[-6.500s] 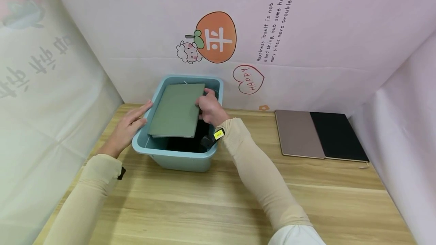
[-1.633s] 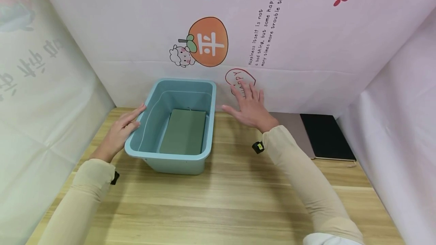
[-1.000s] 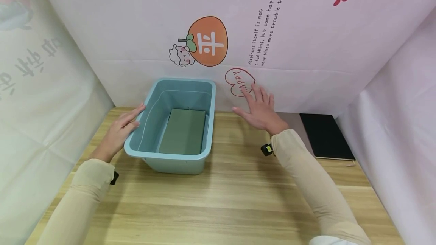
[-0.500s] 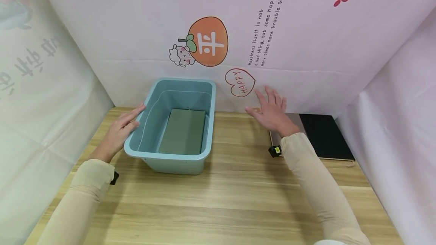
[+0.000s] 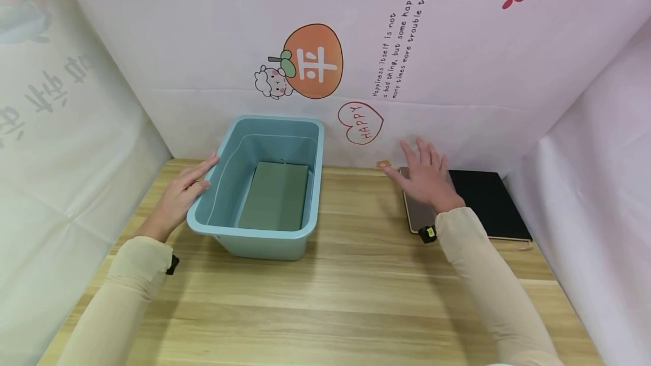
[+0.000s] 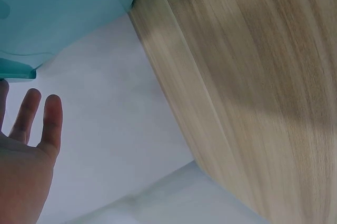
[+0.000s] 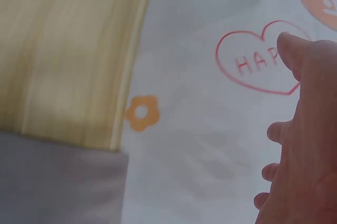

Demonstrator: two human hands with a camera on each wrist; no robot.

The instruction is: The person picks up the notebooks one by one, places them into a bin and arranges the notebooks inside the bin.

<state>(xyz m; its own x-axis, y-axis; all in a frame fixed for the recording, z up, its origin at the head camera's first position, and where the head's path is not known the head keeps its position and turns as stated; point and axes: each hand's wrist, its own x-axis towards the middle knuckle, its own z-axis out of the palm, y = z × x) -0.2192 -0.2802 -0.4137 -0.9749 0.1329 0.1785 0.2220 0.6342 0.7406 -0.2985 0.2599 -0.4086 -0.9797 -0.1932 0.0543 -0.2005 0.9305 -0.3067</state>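
My left hand (image 5: 178, 197) rests with straight fingers on the left rim of a light blue plastic bin (image 5: 314, 196). In the left wrist view its fingers reach up to the bin's edge. A green notebook (image 5: 274, 196) lies flat on the bin's floor. Over at the right, my right hand (image 5: 426, 179) hovers with spread fingers and holds nothing. It overlaps a taupe notebook (image 5: 418, 212) in the head view and hides part of it. Beside that one lies a black notebook (image 5: 490, 202), its near edge partly behind my sleeve.
The wooden table (image 5: 305, 309) runs back to a printed white cloth wall (image 5: 458, 44). Cloth also closes off the left and right sides. A ribbon end (image 5: 526, 246) pokes out at the black notebook's front corner.
Earlier my right hand lowered the green notebook into the bin and let go. Since then it has moved right, over the taupe notebook. My left hand has stayed on the rim.
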